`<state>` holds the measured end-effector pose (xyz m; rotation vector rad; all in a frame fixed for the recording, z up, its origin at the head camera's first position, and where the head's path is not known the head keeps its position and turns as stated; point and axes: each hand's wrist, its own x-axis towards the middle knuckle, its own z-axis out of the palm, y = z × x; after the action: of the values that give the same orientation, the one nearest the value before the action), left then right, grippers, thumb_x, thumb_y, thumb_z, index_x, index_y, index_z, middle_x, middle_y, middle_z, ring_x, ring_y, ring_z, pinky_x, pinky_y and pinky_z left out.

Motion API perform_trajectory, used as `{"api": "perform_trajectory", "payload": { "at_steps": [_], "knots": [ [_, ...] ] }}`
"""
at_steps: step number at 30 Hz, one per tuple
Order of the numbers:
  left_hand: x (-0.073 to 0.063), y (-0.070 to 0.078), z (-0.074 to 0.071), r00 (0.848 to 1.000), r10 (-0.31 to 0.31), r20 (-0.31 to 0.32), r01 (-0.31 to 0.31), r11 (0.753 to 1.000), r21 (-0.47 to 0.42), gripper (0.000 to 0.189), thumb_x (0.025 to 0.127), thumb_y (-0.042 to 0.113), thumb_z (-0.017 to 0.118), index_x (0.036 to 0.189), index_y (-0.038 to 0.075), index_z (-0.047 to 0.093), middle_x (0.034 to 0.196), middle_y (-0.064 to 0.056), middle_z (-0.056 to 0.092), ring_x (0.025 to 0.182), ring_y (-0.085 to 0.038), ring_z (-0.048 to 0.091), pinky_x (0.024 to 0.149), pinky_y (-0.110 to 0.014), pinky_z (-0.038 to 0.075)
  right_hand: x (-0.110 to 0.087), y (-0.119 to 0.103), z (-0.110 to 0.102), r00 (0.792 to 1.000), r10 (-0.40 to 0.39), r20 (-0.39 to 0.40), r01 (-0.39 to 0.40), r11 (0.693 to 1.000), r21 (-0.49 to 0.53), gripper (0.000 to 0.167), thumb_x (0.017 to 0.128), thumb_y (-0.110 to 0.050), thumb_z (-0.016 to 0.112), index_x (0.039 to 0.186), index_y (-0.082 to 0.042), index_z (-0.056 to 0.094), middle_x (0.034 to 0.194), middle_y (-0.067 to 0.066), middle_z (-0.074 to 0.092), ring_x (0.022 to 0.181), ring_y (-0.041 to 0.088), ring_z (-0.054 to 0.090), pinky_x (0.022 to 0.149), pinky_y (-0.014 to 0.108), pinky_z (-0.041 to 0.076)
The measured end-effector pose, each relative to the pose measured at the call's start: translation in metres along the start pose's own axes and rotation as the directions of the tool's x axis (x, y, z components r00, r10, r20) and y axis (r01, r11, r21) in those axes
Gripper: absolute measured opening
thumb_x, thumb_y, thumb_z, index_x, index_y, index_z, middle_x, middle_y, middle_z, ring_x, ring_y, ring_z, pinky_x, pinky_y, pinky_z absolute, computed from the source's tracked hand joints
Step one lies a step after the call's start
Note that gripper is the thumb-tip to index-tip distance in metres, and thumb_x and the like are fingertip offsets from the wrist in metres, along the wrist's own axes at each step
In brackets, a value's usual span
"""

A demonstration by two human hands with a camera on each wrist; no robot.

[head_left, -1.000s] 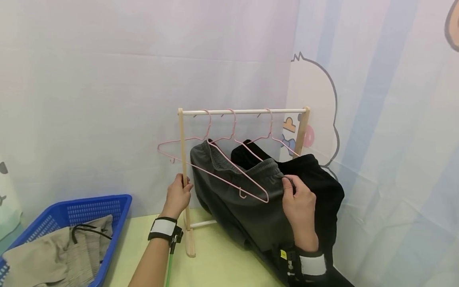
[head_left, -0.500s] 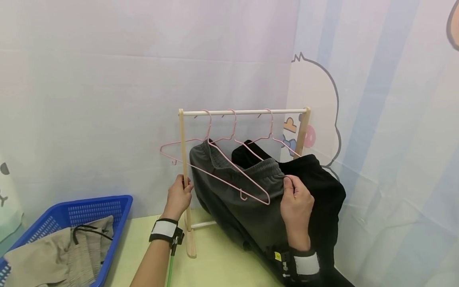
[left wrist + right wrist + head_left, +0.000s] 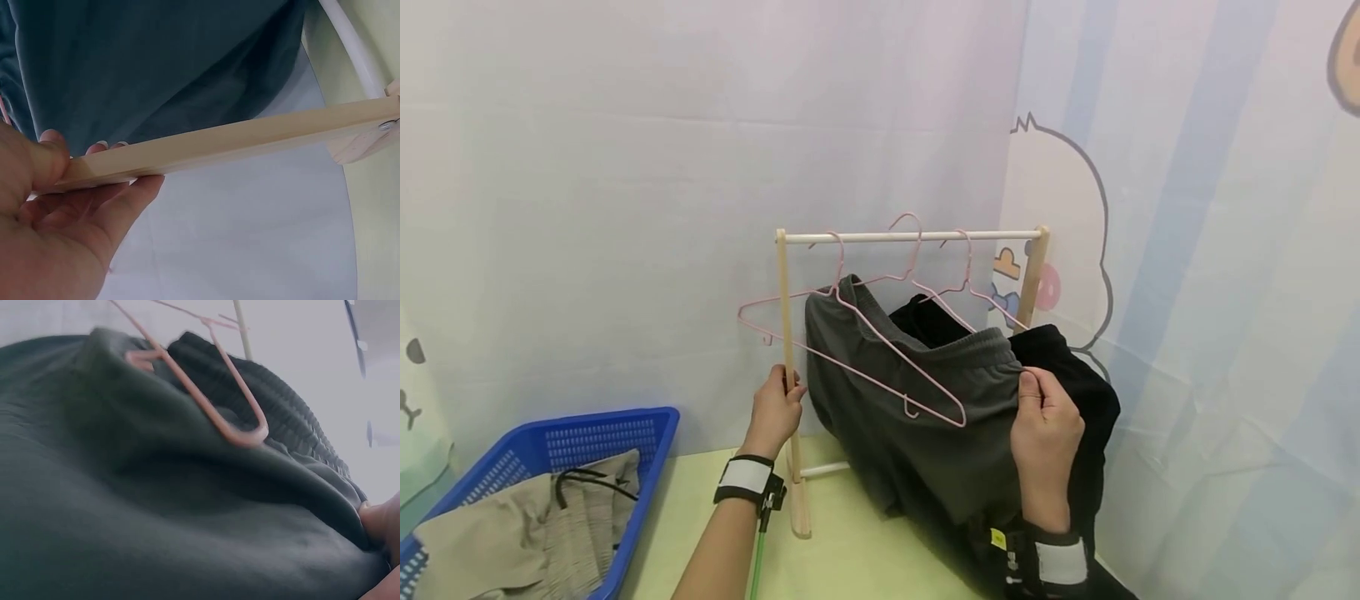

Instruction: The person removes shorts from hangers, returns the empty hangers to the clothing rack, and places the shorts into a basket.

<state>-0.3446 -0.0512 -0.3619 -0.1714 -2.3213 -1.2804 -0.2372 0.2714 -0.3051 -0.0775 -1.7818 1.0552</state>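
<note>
My left hand (image 3: 775, 412) grips the wooden left post (image 3: 786, 333) of a small clothes rack, thumb on one side and fingers on the other in the left wrist view. Dark grey trousers (image 3: 910, 408) hang on the middle pink hanger (image 3: 917, 250), whose hook stands above the rack's white rail (image 3: 865, 237). At the right end of their elastic waistband, my right hand (image 3: 1048, 433) pinches the cloth. An unloaded pink hanger (image 3: 841, 262) hangs in front of them, its lower corner across the grey cloth. The right wrist view shows that corner close by.
Black trousers (image 3: 1078, 375) hang behind on the right pink hanger (image 3: 968, 258). A blue basket (image 3: 666, 442) at the left holds beige clothing (image 3: 482, 533) with a black cord. Curtains stand behind and right of the pale yellow table (image 3: 850, 558).
The middle hanger's hook has risen off the rail and shifted right, with the grey trousers moving up and right. My right hand has moved right with the waistband; my left stays on the post.
</note>
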Motion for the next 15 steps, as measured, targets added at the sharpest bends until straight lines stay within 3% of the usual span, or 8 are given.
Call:
{"api": "perform_trajectory", "payload": {
  "at_steps": [8, 15],
  "knots": [
    [-0.001, -0.005, 0.003, 1.0, 0.001, 0.016, -0.001, 1.0, 0.009, 0.016, 0.104, 0.007, 0.06, 0.117, -0.001, 0.053, 0.096, -0.02, 0.063, 0.078, -0.03, 0.06, 0.066, -0.041, 0.049, -0.006, 0.005, -0.021, 0.998, 0.029, 0.055, -0.027, 0.999, -0.04, 0.03, 0.108, -0.027, 0.057, 0.111, -0.004, 0.075, 0.106, 0.017, 0.074, 0.094, 0.032, 0.066, 0.08, 0.044, 0.047],
    [0.001, -0.003, -0.001, 1.0, 0.009, 0.01, -0.009, 1.0, 0.007, 0.017, 0.105, 0.009, 0.059, 0.118, 0.0, 0.054, 0.099, -0.022, 0.064, 0.084, -0.034, 0.063, 0.07, -0.046, 0.052, -0.013, 0.006, -0.034, 0.994, 0.037, 0.102, -0.03, 0.997, -0.068, 0.03, 0.109, -0.025, 0.055, 0.114, -0.002, 0.073, 0.104, 0.018, 0.072, 0.093, 0.032, 0.064, 0.08, 0.046, 0.046]
  ]
}}
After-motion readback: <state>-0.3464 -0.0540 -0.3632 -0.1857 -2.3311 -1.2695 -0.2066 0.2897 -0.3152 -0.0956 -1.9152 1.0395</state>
